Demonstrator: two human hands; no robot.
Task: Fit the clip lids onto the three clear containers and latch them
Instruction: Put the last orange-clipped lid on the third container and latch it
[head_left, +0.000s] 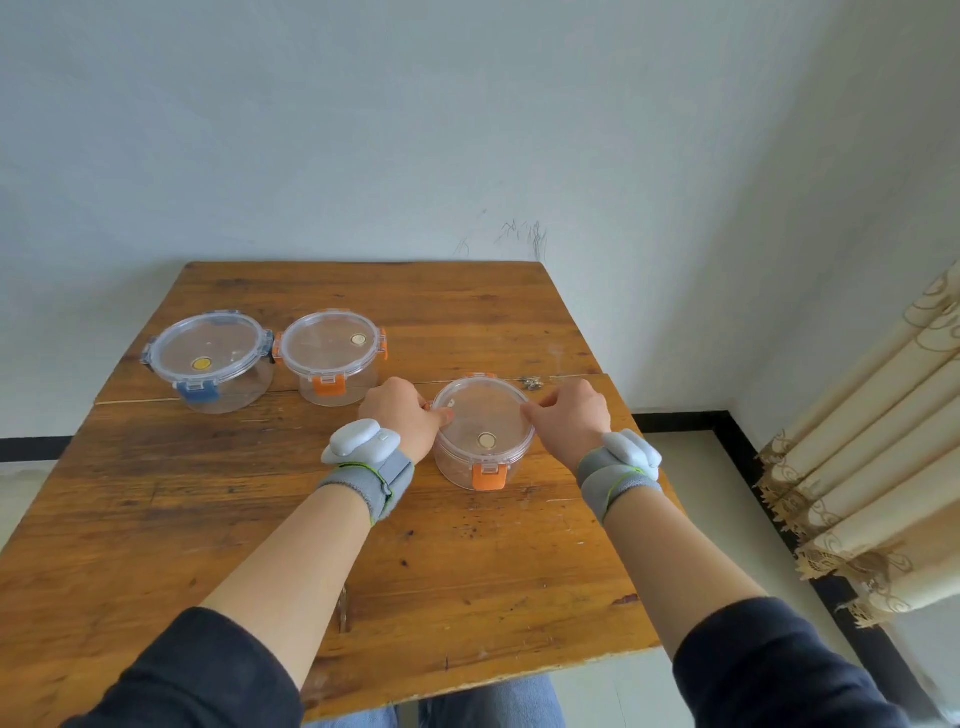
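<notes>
Three round clear containers stand on the wooden table (311, 545). The near one (483, 431) has orange clips and its lid on; the front clip is folded down. My left hand (402, 415) grips its left side with the thumb on the lid edge. My right hand (569, 418) grips its right side, fingers curled over the rim. The side clips are hidden under my fingers. At the back left stand a blue-clip container (210, 358) and an orange-clip container (332, 353), both lidded with front clips down.
The table's right edge runs close to the near container. A small metal object (531, 384) lies on the table just behind that container. A cream curtain (883, 467) hangs at the right. A white wall stands behind the table.
</notes>
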